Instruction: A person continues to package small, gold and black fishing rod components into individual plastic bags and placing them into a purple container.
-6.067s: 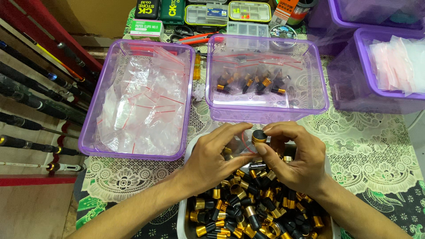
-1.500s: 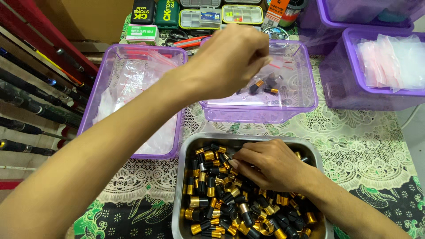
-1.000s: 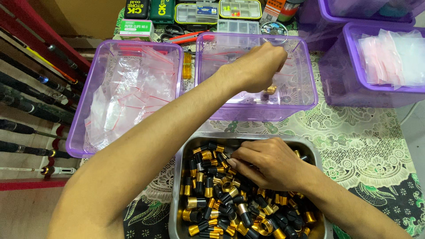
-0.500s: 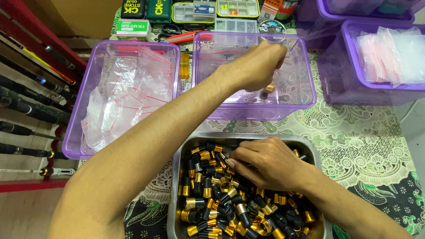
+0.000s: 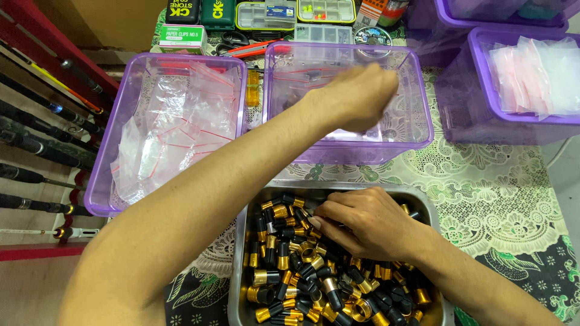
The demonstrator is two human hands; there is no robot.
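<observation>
My left hand (image 5: pixel 356 96) reaches across into the middle clear purple bin (image 5: pixel 417 130), blurred, with its back to me and its fingers curled down; what it holds is hidden. My right hand (image 5: pixel 362 223) lies palm down in a metal tray (image 5: pixel 237 265) heaped with small black and gold cylindrical parts (image 5: pixel 290 271). Its fingertips are pinched on one part at the left of the pile.
A purple bin of clear zip bags (image 5: pixel 169 133) stands at the left, and two more purple bins (image 5: pixel 525 84) at the right. Small tackle boxes (image 5: pixel 266 15) line the far edge. Fishing rods (image 5: pixel 42 133) lie along the left. A patterned cloth (image 5: pixel 507 199) covers the table.
Six seconds ago both hands held one part above the tray. Since then my left hand has reached into the middle bin and now blurs there. My right hand has stayed on the pile.
</observation>
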